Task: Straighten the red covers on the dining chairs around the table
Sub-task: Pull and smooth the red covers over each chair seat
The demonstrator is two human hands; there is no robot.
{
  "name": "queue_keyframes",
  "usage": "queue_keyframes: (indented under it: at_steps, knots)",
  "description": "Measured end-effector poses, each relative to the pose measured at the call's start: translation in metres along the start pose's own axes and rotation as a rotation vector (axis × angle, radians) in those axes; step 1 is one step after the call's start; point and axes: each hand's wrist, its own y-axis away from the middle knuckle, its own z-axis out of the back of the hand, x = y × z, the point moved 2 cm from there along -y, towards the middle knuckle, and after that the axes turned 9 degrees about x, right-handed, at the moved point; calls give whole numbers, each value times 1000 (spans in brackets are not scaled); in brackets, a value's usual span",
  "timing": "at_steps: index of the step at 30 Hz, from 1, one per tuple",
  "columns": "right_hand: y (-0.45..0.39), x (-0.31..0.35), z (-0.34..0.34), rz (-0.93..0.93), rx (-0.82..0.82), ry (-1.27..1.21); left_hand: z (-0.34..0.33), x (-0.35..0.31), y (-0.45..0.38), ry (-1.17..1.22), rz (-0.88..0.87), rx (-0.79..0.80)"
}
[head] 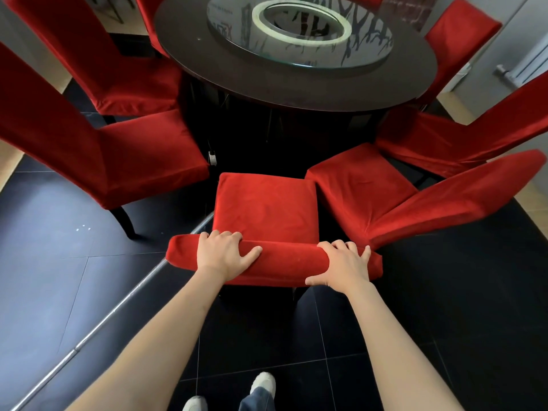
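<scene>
Directly below me stands a dining chair in a red velvet cover (264, 206), its seat facing the round dark table (189, 72). Both hands rest on top of its backrest (289, 262). My left hand (224, 252) grips the left part, fingers curled over the front edge. My right hand (341, 264) clasps the right part, thumb on my side. The cover on the seat looks smooth. The chair to the right (415, 203) has a wrinkled cover at the seat and back joint.
More red-covered chairs ring the table: two at the left (98, 149), two at the right (462, 137). A glass turntable (299, 28) sits on the tabletop. A metal floor strip (98, 324) runs diagonally over black tiles. My shoes (261, 384) show below.
</scene>
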Motion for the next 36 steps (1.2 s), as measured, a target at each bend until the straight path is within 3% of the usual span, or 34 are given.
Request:
queue_keyframes:
  at_steps: [21, 36]
  knots:
    - [-16, -48, 27, 6, 15, 33, -1, -54, -8, 52, 66, -1]
    - [-11, -45, 26, -10, 17, 27, 0, -53, -6, 65, 54, 55]
